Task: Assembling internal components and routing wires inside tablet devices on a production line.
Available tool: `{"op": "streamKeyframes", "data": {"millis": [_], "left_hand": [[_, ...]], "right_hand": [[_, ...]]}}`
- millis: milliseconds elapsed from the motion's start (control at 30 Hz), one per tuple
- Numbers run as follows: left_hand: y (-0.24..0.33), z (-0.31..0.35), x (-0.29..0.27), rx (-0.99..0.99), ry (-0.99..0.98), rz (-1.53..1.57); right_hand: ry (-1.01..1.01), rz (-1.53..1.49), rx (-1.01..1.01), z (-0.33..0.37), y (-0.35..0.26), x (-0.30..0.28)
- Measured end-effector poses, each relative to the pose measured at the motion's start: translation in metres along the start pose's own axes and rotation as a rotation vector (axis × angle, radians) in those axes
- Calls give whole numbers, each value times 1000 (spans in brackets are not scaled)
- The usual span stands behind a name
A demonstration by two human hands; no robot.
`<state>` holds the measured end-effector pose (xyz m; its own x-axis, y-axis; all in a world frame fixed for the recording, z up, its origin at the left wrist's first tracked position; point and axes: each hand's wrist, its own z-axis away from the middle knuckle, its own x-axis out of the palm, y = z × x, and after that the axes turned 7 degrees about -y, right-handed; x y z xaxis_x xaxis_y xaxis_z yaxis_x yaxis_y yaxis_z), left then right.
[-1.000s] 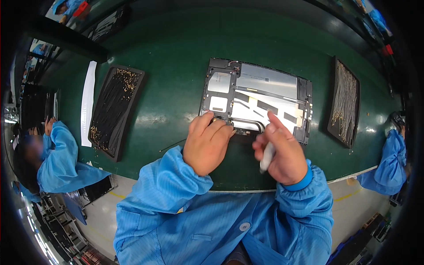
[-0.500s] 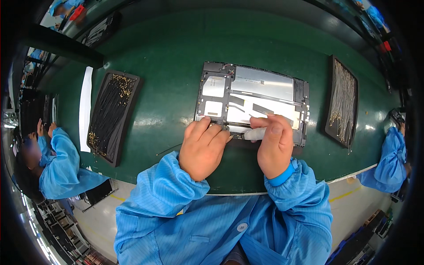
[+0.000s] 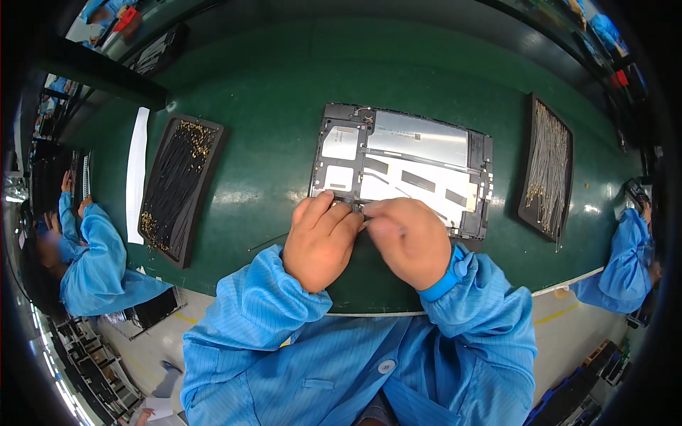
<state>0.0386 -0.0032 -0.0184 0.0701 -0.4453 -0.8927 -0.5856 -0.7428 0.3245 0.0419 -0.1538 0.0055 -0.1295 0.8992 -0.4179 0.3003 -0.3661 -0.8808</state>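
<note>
An opened tablet-like device (image 3: 341, 153), with a black frame, a silver plate and white panels, lies on the green table in front of me. My left hand (image 3: 323, 240) rests at its lower left edge, fingers bent and pressed together. A thin black cable (image 3: 268, 242) trails out leftward from under that hand; its other end is hidden. Fingertips of my right hand (image 3: 410, 240) meet those of the left at the device's lower edge. The right fingers are curled in a pinch and partly blurred, and what lies in them cannot be seen.
To the left stands a dark tray (image 3: 186, 188) of black cables with gold-coloured ends, beside a white strip (image 3: 137, 177). A second tray (image 3: 547, 167), on the right, holds grey cables. Co-workers in blue sit at the left (image 3: 106, 263) and right (image 3: 625, 255).
My right hand has moved left and turned over, its fingertips now against the left hand's. Its white-covered finger is now hidden. The left hand stays at the device's edge.
</note>
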Motion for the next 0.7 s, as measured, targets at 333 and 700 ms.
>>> {"op": "streamKeyframes", "data": {"millis": [333,700], "left_hand": [[2,1,0,-31,-18,-32],[10,17,-21,-1518,205,1559]], "right_hand": [[-25,63,-5,-6,6,7],[287,-662,403,-10,17,-15]]}}
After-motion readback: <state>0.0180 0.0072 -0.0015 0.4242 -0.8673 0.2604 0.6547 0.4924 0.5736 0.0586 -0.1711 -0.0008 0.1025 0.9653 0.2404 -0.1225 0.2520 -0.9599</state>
